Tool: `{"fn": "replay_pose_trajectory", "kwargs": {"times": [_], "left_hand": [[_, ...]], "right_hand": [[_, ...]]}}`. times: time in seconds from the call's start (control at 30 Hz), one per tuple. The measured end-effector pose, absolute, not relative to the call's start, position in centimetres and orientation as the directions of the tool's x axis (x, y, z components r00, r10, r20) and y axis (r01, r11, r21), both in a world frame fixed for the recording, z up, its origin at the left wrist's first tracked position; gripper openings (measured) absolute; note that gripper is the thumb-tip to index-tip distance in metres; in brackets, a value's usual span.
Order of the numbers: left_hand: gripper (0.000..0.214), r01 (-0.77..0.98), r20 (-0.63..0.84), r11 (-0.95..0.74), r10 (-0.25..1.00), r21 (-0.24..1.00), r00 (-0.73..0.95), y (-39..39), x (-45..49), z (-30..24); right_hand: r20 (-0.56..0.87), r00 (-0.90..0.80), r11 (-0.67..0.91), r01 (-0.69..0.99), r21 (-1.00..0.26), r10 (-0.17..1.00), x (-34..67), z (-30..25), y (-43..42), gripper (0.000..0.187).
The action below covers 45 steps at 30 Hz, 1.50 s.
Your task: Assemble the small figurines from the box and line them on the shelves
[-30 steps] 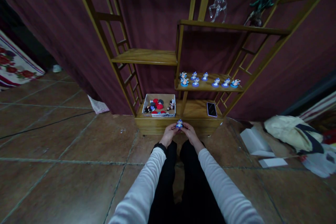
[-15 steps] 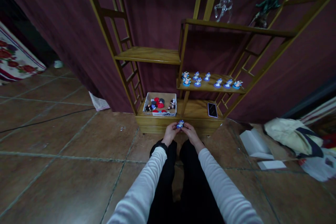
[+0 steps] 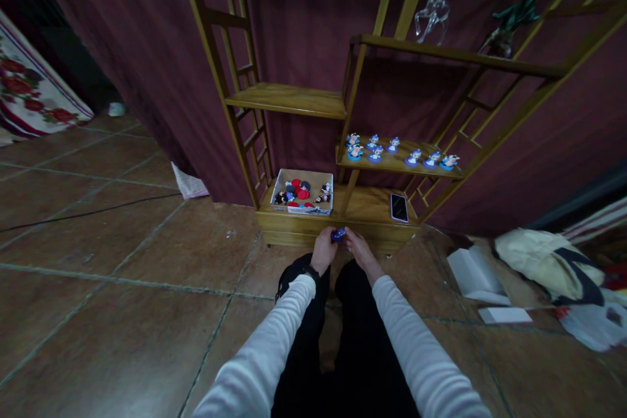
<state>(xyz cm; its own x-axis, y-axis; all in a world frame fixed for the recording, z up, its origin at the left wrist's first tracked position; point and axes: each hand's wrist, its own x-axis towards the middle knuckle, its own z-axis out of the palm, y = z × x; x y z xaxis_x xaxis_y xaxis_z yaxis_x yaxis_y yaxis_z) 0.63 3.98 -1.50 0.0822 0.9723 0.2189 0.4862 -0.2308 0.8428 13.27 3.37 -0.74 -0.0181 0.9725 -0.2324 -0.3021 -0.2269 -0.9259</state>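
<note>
Between my two hands, just in front of the low wooden cabinet, is a small blue-purple figurine (image 3: pixel 337 234). My left hand (image 3: pixel 324 249) grips it from the left, and the fingers of my right hand (image 3: pixel 358 248) pinch its right side. Its dark blue underside or base seems to face me. Behind my hands, an open cardboard box (image 3: pixel 321 211) on the cabinet top holds several red, black and dark figurines. Several similar blue and purple figurines (image 3: pixel 375 155) stand upright in two rows on the shelf to the right.
A phone (image 3: pixel 398 208) lies on the cabinet top (image 3: pixel 365 202) at the right. A glass deer (image 3: pixel 435 10) and a green ornament (image 3: pixel 509 26) stand on the upper shelf (image 3: pixel 455 52). White boxes (image 3: pixel 477 275) and a cream bag (image 3: pixel 539 261) lie on the floor to the right.
The figurine has been turned in my hands: its front showed before, now a dark blue side shows. The view has shifted slightly, and both hands stay near the cabinet front.
</note>
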Motion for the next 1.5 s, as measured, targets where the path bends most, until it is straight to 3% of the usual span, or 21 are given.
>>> {"fn": "replay_pose_trajectory", "kwargs": {"times": [0.27, 0.47, 0.6, 1.0, 1.5], "left_hand": [[0.045, 0.543, 0.338, -0.385, 0.922, 0.747, 0.189, 2.9, 0.9, -0.9], [0.054, 0.727, 0.251, -0.447, 0.894, 0.521, 0.37, 2.5, 0.8, 0.0], [0.052, 0.752, 0.228, -0.51, 0.86, 0.417, 0.457, 2.7, 0.6, 0.7], [0.048, 0.645, 0.297, -0.49, 0.871, 0.587, 0.391, 2.9, 0.8, -0.7], [0.054, 0.691, 0.236, -0.476, 0.877, 0.544, 0.419, 2.7, 0.3, 0.1]], "right_hand": [[-0.212, -0.088, -0.23, -0.412, -0.882, 0.973, 13.7, -0.8, 3.4, 0.028], [-0.221, -0.05, -0.22, -0.427, -0.877, 0.974, 13.9, -1.0, 3.7, 0.029], [-0.235, -0.041, -0.23, -0.42, -0.878, 0.971, 14.1, -1.0, 3.8, 0.03], [-0.249, -0.056, -0.252, -0.361, -0.898, 0.967, 14.6, -1.0, 3.9, 0.03], [-0.218, -0.05, -0.219, -0.404, -0.888, 0.975, 14.3, -0.6, 3.6, 0.029]]}}
